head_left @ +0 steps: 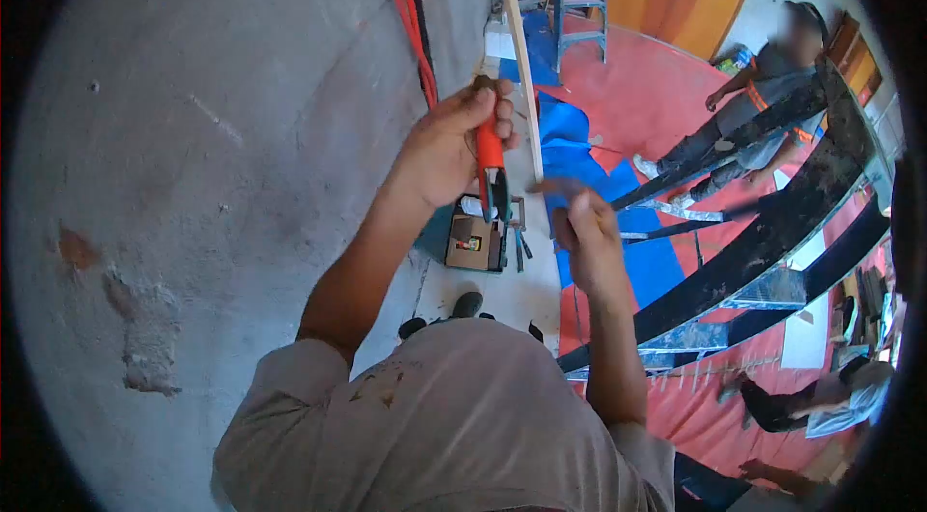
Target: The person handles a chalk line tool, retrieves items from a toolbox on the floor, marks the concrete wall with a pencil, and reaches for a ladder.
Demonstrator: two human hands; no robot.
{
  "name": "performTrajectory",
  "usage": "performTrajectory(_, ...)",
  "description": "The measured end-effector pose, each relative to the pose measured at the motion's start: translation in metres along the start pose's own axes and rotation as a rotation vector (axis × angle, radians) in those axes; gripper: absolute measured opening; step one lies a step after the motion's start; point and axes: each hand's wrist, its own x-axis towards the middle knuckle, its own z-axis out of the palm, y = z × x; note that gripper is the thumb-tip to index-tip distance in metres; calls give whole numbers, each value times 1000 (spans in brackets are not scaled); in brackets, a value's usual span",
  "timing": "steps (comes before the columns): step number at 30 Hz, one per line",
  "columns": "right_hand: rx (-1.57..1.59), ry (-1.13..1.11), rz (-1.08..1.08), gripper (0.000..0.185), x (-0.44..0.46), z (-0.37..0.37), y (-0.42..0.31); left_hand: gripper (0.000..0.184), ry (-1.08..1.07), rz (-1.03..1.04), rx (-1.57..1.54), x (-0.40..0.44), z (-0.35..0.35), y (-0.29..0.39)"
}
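Note:
My left hand (452, 147) is raised in front of the grey wall, its fingers closed round an orange-red handled tool (491, 150). The tool hangs upright, with a dark forked end pointing down; its exact kind is unclear. To the right and slightly lower is my right hand (587, 232), touching nothing that I can see. Its index finger reaches toward the tool, blurred by motion, while the other fingers are curled. Red and black cables (413, 19) run down the wall and pass behind my left hand.
Below my hands, an open toolbox (504, 256) stands on the floor beside the wall. A wooden strip (521, 58) leans nearby. A dark curved metal staircase (772, 251) fills the right side. A stepladder (582, 5) stands ahead; one person (763, 97) is beyond the stairs, others lower right.

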Motion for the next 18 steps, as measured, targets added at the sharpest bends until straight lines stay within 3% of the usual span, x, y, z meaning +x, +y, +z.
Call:
performTrajectory(2, 16, 65, 193, 76, 16, 13, -6, 31, -13, -10, 19, 3, 6, -6)
performTrajectory(3, 12, 72, 187, 76, 11, 10, -3, 31, -19, -23, -11, 3, 6, -5)
performTrajectory(5, 144, -76, 331, 74, -9, 7, 1, 31, -30, -43, -65, 6, 1, 4)
performTrajectory(7, 238, -42, 289, 73, -24, 4, 1, 26, -26, 8, -17, 8, -4, 13)
performTrajectory(9, 171, -17, 16, 56, -29, -6, 5, 25, -31, -28, -40, 8, -15, 11)
performTrajectory(10, -140, 233, 122, 48, -17, 1, -2, 25, -16, -61, -51, 6, -14, 5)
performTrajectory(11, -142, 245, 117, 48, -10, 6, 5, 25, -27, -68, -49, 4, -10, 2)
performTrajectory(14, 11, 54, 197, 60, -6, 18, 46, 29, 87, -18, 53, -1, -3, -10)
performTrajectory(15, 14, 75, 128, 60, -15, 18, 52, 30, 98, -12, 45, 6, -13, -11)
performTrajectory(18, 297, -236, 166, 61, -28, -12, 13, 31, -86, 46, -16, 16, -13, -7)
